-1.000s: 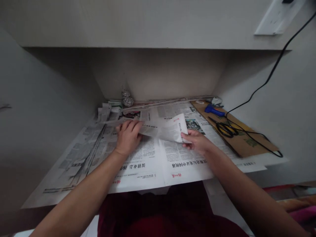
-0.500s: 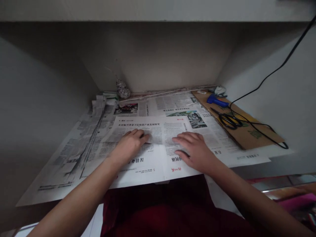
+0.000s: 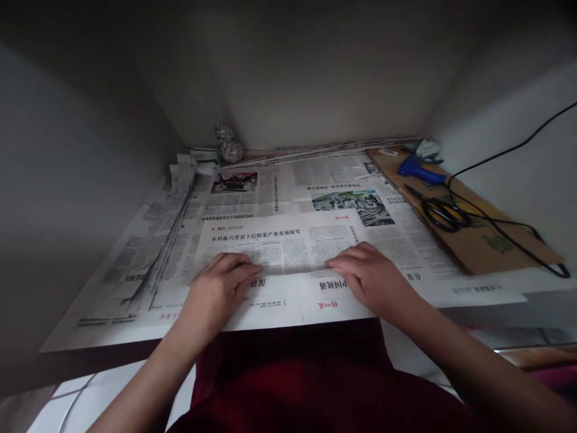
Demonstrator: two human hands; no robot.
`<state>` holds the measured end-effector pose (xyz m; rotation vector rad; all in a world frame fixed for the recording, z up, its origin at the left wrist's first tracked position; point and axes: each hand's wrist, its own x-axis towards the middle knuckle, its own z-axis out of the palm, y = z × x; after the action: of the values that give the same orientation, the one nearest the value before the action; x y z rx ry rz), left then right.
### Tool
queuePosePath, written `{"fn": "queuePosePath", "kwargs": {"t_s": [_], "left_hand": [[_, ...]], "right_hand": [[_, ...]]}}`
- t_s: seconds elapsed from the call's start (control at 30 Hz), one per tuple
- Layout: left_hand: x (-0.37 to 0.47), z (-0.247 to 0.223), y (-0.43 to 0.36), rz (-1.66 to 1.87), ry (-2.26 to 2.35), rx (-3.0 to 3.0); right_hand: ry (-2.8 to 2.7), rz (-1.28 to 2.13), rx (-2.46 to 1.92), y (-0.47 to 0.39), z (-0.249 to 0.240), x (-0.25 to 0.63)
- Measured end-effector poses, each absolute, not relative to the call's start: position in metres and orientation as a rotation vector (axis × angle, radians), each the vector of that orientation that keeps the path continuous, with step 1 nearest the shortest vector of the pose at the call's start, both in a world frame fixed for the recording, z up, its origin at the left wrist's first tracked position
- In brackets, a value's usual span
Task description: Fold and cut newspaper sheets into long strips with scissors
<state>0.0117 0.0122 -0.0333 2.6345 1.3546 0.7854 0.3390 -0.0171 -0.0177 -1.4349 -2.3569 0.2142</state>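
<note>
A small cut piece of newspaper (image 3: 260, 236) lies over larger newspaper sheets (image 3: 279, 304) that cover the work surface. My left hand (image 3: 224, 285) is closed in a pinch at the left part of the piece's near edge. Farther right along that same edge, my right hand (image 3: 372, 278) pinches too, thumb and fingers together. Between the hands the near edge runs nearly straight, and the piece reaches away from me almost flat. Fingers cover both ends of that edge.
Several cut newspaper strips (image 3: 174, 225) are stacked at left. A woven paper figure (image 3: 229, 144) stands at the back, near long thin paper rods (image 3: 311, 151). At right, cardboard (image 3: 487, 240) carries a blue glue gun (image 3: 421, 171), black scissors (image 3: 444, 214) and a black cord (image 3: 509, 141).
My hands have gone from resting on the paper with fingers spread to pinching the piece's near edge. The left hand moved nearer to me and outward. The whole view has tilted downward.
</note>
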Motion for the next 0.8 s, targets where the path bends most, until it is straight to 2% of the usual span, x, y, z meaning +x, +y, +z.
{"fn": "queuePosePath", "kwargs": {"t_s": [0.3,0.43,0.8], "left_hand": [[-0.032,-0.015,0.033,0.586,1.742,2.057],[-0.034,-0.008,0.039,0.498,1.837,1.756],[-0.033,-0.01,0.045,0.566,1.935,1.795]], "right_hand": [[-2.122,0.689,-1.658,0.006,-0.004,0.372],[-2.136,0.667,-1.712,0.014,-0.002,0.372],[-2.23,0.564,-1.664,0.026,-0.009,0.376]]}}
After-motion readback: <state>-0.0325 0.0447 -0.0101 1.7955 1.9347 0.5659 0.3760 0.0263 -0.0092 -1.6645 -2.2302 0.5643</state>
